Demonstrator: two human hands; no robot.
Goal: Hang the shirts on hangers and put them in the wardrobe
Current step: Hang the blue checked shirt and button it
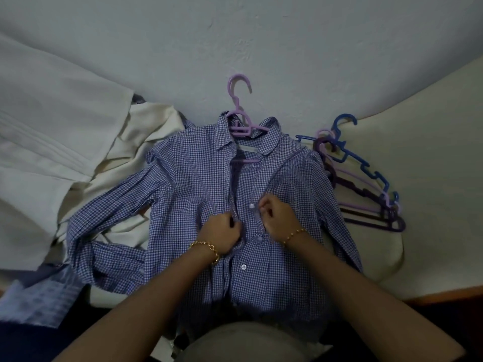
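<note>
A blue-and-white checked shirt (188,184) lies face up on the bed with its sleeves spread out. A lilac hanger (239,111) sits inside its collar, hook pointing away from me. My left hand (222,231) pinches the left edge of the shirt's front opening at mid-chest. My right hand (278,218) pinches the right edge beside a white button (252,205). Below my hands the front is closed; above them it gapes open.
A pile of blue, lilac and dark purple hangers (366,184) lies right of the shirt on the cream bed (418,152). Cream garments (78,152) are heaped at the left. Another pale checked cloth (39,299) lies at the lower left. A wall (235,35) is behind.
</note>
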